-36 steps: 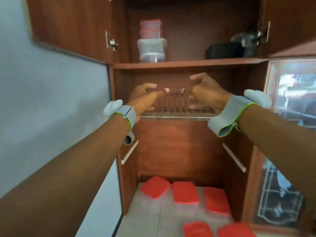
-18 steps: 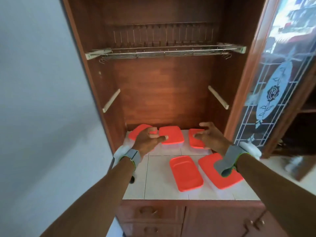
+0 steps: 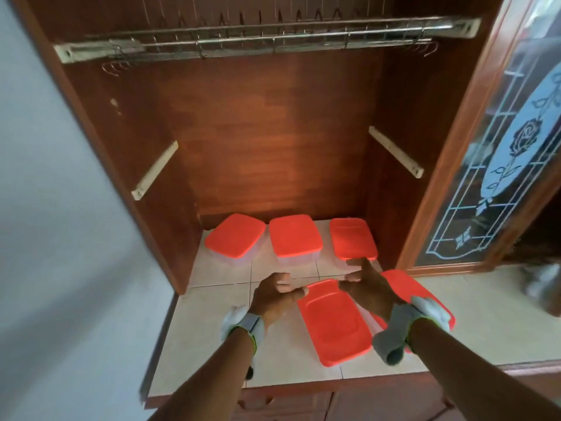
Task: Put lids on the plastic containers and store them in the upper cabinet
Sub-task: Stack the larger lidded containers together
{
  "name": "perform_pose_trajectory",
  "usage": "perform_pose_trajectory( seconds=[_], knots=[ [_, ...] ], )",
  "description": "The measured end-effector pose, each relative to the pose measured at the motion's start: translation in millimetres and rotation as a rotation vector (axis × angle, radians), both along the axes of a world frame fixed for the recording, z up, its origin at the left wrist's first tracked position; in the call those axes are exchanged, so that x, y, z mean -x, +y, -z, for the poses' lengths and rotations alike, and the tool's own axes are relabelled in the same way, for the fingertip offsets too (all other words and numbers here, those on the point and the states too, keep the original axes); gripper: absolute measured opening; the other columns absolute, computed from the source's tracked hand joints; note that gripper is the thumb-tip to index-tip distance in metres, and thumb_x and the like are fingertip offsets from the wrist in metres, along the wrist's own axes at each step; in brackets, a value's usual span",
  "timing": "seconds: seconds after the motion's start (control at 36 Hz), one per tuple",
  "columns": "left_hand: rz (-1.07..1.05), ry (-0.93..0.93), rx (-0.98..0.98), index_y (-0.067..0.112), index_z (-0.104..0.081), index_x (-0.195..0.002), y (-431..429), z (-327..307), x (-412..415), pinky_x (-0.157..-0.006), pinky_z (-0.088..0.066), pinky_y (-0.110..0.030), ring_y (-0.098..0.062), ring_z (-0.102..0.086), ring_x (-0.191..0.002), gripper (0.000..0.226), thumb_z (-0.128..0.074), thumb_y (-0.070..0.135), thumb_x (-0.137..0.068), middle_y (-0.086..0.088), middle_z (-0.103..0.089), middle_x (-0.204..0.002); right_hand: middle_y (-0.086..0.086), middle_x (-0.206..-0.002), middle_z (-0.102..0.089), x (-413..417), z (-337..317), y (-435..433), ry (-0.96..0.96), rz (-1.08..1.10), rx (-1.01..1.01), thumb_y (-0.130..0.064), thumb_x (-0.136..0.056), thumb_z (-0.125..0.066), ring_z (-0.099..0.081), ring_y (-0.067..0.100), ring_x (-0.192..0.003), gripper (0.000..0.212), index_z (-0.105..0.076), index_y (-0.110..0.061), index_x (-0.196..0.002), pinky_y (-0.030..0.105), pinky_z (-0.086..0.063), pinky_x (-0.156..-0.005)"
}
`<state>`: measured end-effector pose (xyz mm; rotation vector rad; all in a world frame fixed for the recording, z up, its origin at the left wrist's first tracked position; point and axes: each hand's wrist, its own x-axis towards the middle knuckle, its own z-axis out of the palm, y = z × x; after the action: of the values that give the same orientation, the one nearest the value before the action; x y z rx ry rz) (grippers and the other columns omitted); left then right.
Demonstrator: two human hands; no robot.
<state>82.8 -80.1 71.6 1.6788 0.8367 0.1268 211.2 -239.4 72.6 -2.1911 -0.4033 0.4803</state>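
Note:
Several clear plastic containers with red lids sit on the tiled counter (image 3: 218,338). Three stand in a row at the back: left one (image 3: 233,239), middle one (image 3: 294,235), right one (image 3: 352,238). A long one (image 3: 334,323) lies in front, with another (image 3: 403,284) partly hidden under my right arm. My left hand (image 3: 277,294) hovers at the far left corner of the long container, fingers curled and holding nothing. My right hand (image 3: 368,285) is at its far right corner, fingers spread and empty. Whether either hand touches the lid I cannot tell.
A metal dish rack (image 3: 264,38) spans the cabinet above the counter. Wooden side walls with white rails (image 3: 154,170) close in the alcove. A glass door with a rose pattern (image 3: 513,153) stands to the right. Drawers lie below the counter edge.
Both hands came down from the dish rack level to the counter, then drew back from the rear containers to the long front one. The view tilted down, so the upper shelf is out of sight.

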Motion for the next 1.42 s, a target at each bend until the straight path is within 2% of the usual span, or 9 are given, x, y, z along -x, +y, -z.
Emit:
perform_pose_trajectory(
  seconds=[0.19, 0.36, 0.53, 0.75, 0.86, 1.06, 1.14, 1.22, 1.42],
  knots=[
    [0.025, 0.051, 0.009, 0.02, -0.059, -0.127, 54.7, 29.2, -56.7, -0.075, -0.062, -0.035, -0.015, -0.066, -0.1, 0.061, -0.085, 0.034, -0.073, -0.002, -0.068, -0.12, 0.003, -0.111, -0.063, -47.4, 21.9, 61.2, 0.024, 0.008, 0.06, -0.021, -0.081, -0.069, -0.063, 0.027, -0.107, 0.056, -0.044, -0.017, -0.13, 0.031, -0.048, -0.091],
    [-0.086, 0.059, -0.029, 0.017, -0.049, -0.138, 94.5, 51.8, -112.4, -0.096, -0.055, -0.045, -0.025, -0.062, -0.116, 0.094, -0.076, 0.049, -0.054, -0.006, -0.063, -0.129, 0.017, -0.138, -0.051, -84.0, 27.9, 117.3, -0.065, -0.027, 0.164, -0.026, -0.083, -0.066, -0.048, 0.031, -0.129, 0.073, -0.033, -0.007, -0.145, 0.029, -0.039, -0.102],
    [-0.166, 0.048, -0.058, 0.005, -0.039, -0.145, 111.2, 72.6, -151.0, -0.107, -0.044, -0.041, -0.03, -0.052, -0.131, 0.069, -0.069, 0.028, -0.088, -0.012, -0.051, -0.145, 0.022, -0.145, -0.043, -118.0, 34.3, 156.5, -0.017, 0.007, 0.183, -0.025, -0.089, -0.06, -0.044, 0.038, -0.132, 0.082, -0.014, -0.001, -0.152, 0.037, -0.038, -0.105],
    [-0.176, -0.011, -0.23, 0.015, -0.066, -0.123, 111.9, 60.5, -153.1, -0.099, -0.048, -0.034, -0.029, -0.062, -0.117, 0.035, -0.062, 0.028, -0.092, -0.008, -0.069, -0.124, 0.026, -0.135, -0.048, -116.8, 42.3, 165.1, -0.078, 0.348, 0.02, -0.033, -0.085, -0.064, -0.044, 0.042, -0.126, 0.07, -0.038, -0.007, -0.144, 0.042, -0.036, -0.107],
    [-0.209, -0.133, -0.267, 0.019, -0.066, -0.124, 126.9, 22.6, -148.7, -0.098, -0.049, -0.037, -0.028, -0.063, -0.114, 0.056, -0.054, 0.038, -0.073, -0.008, -0.07, -0.121, 0.024, -0.128, -0.055, -104.9, 24.9, 176.6, -0.094, 0.352, -0.064, -0.047, -0.083, -0.056, -0.045, 0.04, -0.123, 0.06, -0.056, -0.012, -0.132, 0.039, -0.037, -0.102],
    [-0.273, -0.048, -0.393, 0.012, -0.064, -0.128, 213.8, -10.2, -119.5, -0.102, -0.041, -0.031, -0.033, -0.057, -0.123, 0.055, -0.05, 0.037, -0.082, -0.014, -0.064, -0.132, 0.01, -0.097, -0.072, -58.6, 10.3, 247.0, 0.049, 0.22, -0.285, -0.042, -0.067, -0.057, -0.06, 0.032, -0.105, 0.054, -0.068, -0.01, -0.109, 0.041, -0.05, -0.092],
    [-0.288, 0.017, -0.411, 0.004, -0.063, -0.127, 251.0, -4.2, -107.2, -0.102, -0.038, -0.031, -0.032, -0.054, -0.126, 0.052, -0.051, 0.034, -0.086, -0.016, -0.06, -0.135, 0.003, -0.096, -0.068, -37.7, 18.3, 278.9, 0.141, 0.176, -0.289, -0.041, -0.072, -0.064, -0.062, 0.031, -0.108, 0.051, -0.065, -0.014, -0.115, 0.037, -0.05, -0.095],
    [-0.258, 0.133, -0.418, 0.002, -0.057, -0.134, 275.9, 5.1, -104.6, -0.11, -0.035, -0.034, -0.032, -0.048, -0.133, 0.043, -0.051, 0.025, -0.098, -0.018, -0.053, -0.143, 0.009, -0.122, -0.06, -27.0, 32.2, 298.7, 0.222, 0.171, -0.237, -0.036, -0.083, -0.065, -0.056, 0.03, -0.118, 0.057, -0.053, -0.014, -0.133, 0.031, -0.042, -0.101],
    [-0.118, 0.219, -0.491, 0.005, -0.032, -0.152, 286.9, -1.8, -105.2, -0.117, -0.017, -0.026, -0.028, -0.022, -0.149, 0.053, -0.042, 0.027, -0.105, -0.015, -0.025, -0.161, 0.017, -0.136, -0.038, -15.7, 44.9, 311.5, 0.38, 0.213, -0.29, -0.054, -0.077, -0.056, -0.047, 0.043, -0.119, 0.069, -0.03, -0.029, -0.136, 0.047, -0.04, -0.104]
  ],
)
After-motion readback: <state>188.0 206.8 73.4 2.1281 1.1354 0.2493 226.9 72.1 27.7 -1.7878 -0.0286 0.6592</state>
